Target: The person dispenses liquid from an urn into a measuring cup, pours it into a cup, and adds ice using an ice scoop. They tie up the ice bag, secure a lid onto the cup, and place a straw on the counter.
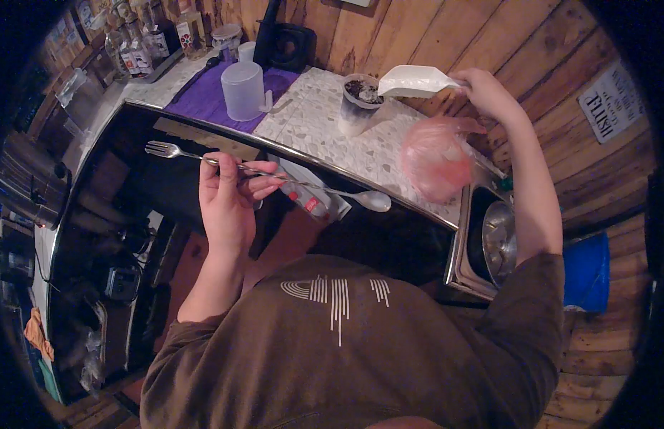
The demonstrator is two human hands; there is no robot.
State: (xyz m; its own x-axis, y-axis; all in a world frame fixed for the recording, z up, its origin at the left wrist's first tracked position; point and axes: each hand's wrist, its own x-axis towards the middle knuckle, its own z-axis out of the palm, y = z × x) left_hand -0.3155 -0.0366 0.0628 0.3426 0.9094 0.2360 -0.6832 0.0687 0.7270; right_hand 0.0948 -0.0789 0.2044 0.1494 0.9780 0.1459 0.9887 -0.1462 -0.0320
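A long twisted bar spoon (pixel 314 185), with a fork at its left end and a spoon bowl at its right, is pinched in my left hand (pixel 230 182) in front of the counter. My right hand (pixel 482 91) grips the handle of a white scoop (pixel 415 81). The scoop's tip is at the rim of a clear cup (pixel 356 114), which has dark and whitish contents and stands on the counter. Below the scoop lies a pink plastic bag (pixel 440 161) with something indistinct inside.
On a purple cloth (pixel 196 96) stands a translucent plastic jug (pixel 243 91). Bottles (pixel 137 50) and a black device (pixel 289 48) are at the back left. A metal bowl (pixel 498 239) sits in the sink (pixel 461 268) at right, beside a blue bucket (pixel 588 272).
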